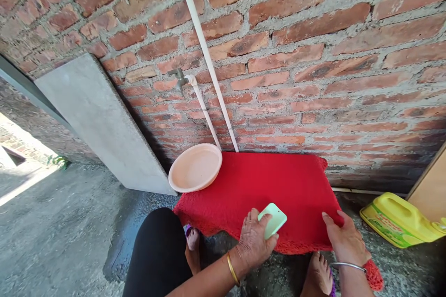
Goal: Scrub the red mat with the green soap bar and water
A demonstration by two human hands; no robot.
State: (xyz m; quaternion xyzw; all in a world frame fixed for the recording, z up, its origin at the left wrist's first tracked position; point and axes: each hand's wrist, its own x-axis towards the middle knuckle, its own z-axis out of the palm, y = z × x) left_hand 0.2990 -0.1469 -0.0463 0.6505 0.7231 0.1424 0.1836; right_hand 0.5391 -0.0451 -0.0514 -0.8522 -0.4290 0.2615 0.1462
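Observation:
In my left hand (256,236) is a pale green, flat, rounded plastic piece (275,219) with a small hole at one corner. It looks like the back of a scrub brush; its underside is hidden. I hold it over the near part of a red cloth (268,185) with a lacy edge, spread across a low flat support. My right hand (348,239) grips the near right edge of this cloth, thumb on top and some fingers out of sight. A bit of lacy red edging (374,276) hangs beyond that wrist.
A pale pink basin (195,167) rests at the cloth's left end, below a wall tap (179,79) and white pipes (209,55). A grey slab (101,120) leans on the brick wall (296,55). A yellow jug (400,220) lies on the right; the floor is wet on the left.

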